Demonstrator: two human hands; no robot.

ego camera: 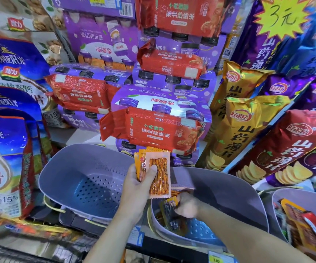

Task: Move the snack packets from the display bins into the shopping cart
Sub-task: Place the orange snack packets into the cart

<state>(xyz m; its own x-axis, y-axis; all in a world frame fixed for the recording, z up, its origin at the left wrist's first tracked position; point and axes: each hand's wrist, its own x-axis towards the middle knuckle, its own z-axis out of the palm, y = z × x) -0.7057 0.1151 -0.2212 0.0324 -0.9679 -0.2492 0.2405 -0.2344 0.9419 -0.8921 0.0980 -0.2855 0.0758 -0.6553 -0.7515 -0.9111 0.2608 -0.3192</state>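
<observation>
Left hand (138,188) is up above the bins, gripping fanned packets (159,175). Orange ones sit behind and a clear-front one with orange strips is in front, thumb (152,168) pressed on its face. Right hand (186,206) is down inside the middle bin (235,198), blurred, fingers curled round dark-and-orange bin packets (172,219) near the perforated floor. Left bin (73,168) is just beside it, grey-purple, perforated floor showing. Right bin (294,196) holds red and orange packets (305,224). Behind are red rice packs (159,128) stacked on purple drink multipacks (163,95). Gold, red and purple chip bags (237,126) stand to the right, blue bags (5,168) to the left.
</observation>
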